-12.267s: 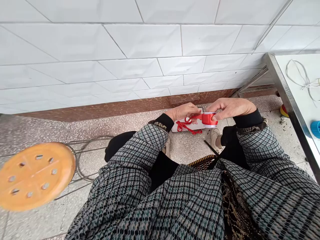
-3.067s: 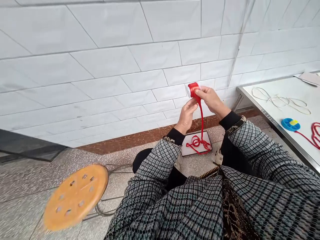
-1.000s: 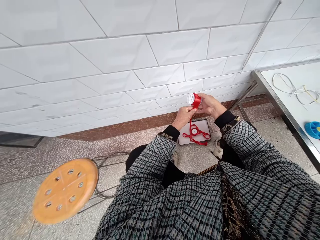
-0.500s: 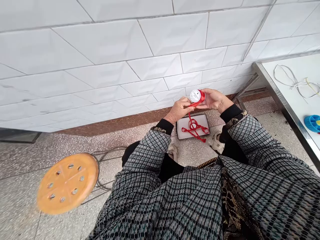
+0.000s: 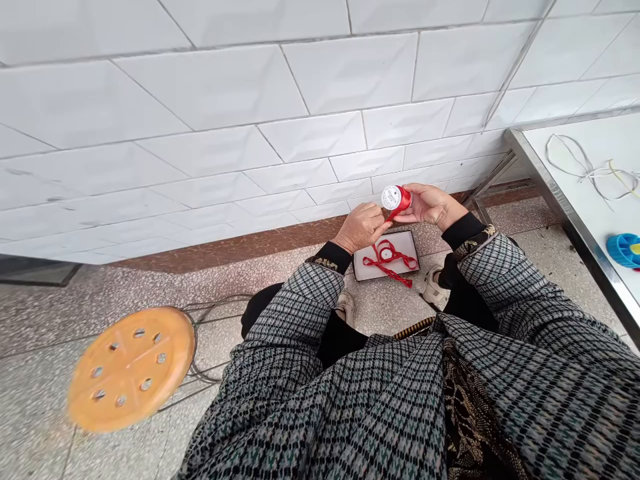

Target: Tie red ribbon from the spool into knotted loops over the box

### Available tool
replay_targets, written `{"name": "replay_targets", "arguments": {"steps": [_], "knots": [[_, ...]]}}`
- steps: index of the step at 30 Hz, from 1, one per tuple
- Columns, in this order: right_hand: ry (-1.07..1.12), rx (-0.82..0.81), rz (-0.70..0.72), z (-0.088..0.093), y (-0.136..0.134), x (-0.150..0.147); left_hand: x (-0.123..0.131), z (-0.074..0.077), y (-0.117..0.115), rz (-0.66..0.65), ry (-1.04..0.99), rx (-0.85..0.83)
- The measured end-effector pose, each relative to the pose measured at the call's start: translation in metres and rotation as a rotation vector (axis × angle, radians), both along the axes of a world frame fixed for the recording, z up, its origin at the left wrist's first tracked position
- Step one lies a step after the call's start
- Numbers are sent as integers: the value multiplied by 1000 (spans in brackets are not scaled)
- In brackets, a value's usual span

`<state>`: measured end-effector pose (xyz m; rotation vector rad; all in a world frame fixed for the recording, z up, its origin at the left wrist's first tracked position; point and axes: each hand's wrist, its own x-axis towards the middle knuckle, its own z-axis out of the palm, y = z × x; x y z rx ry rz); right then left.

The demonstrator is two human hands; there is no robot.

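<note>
A spool of red ribbon [image 5: 391,197] with a round white printed label faces up between my hands. My right hand [image 5: 428,204] holds the spool from its right side, fingers curled round it. Just left of the spool, my left hand [image 5: 363,227] pinches the red ribbon coming off it, knuckles up. Below them on the floor lies a shallow box [image 5: 361,267] with a pale inside and dark edges. Loose red ribbon [image 5: 395,257] is looped in the box, and its end hangs over the near rim.
An orange round stool [image 5: 133,367] with holes and wire legs stands at the lower left. A metal-edged table [image 5: 565,193] on the right bears white cable [image 5: 590,170] and a blue round object [image 5: 624,250]. The white tiled wall [image 5: 310,147] rises ahead.
My left hand has moved slightly down and right, turning its back up over the ribbon. The ribbon strand that hung from the hands into the box no longer shows.
</note>
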<state>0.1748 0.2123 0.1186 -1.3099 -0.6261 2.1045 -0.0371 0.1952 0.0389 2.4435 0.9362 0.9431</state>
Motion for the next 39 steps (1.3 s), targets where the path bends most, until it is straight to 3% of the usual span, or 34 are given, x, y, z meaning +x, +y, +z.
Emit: {"name": "replay_targets", "arguments": {"steps": [5,11,15,21,25,28,31,33,36,39], "knots": [[61,-2,85,-1,-5,-2,5,-13,2,-63,14,-47],[17,57,20,1,-7,-5,5,-17,4,-73,-53,-118],[-31,78,69,-2,-7,-3,-4,-15,8,-82,0,-34],[-145,152,161,1,-10,-3,-19,-4,16,10,160,171],[-72,154,241,4,-14,-4,-24,1,18,17,171,249],[17,190,202,3,-13,-1,-17,-1,15,30,149,218],[38,256,169,4,-8,7,-7,-5,8,-8,109,117],[37,286,201,7,-6,15,-2,-4,5,-114,78,-49],[38,312,267,13,-3,25,3,-3,2,-323,-46,-529],[32,319,310,16,-3,28,15,-4,-1,-332,-377,-917]]}}
